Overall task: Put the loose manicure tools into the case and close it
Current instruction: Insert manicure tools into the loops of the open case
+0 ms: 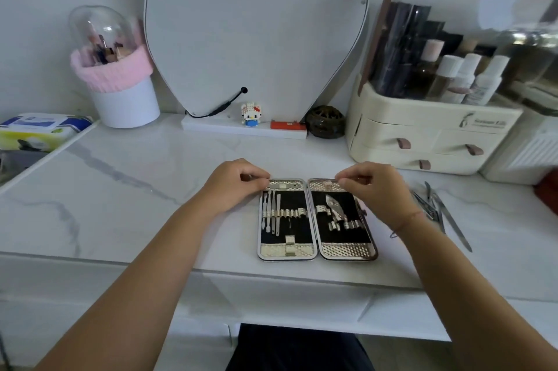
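The manicure case [315, 253] lies open flat on the white marble tabletop, two black-lined halves side by side. Thin metal tools [271, 213] sit under the elastic loops of the left half; a nail clipper [333, 207] sits in the right half. My left hand [234, 183] rests at the far-left corner of the case, fingers curled on its top edge. My right hand [374, 186] pinches the top edge of the right half. Several loose metal tools [437, 207] lie on the table to the right of the case.
A mirror [253, 29] stands behind the case, with a small toy figure [251, 114] and a dark round ornament [325, 121] at its base. A cosmetics organiser [428, 135] fills the right rear. A brush holder [120, 93] and a wipes pack [39, 130] stand at the left.
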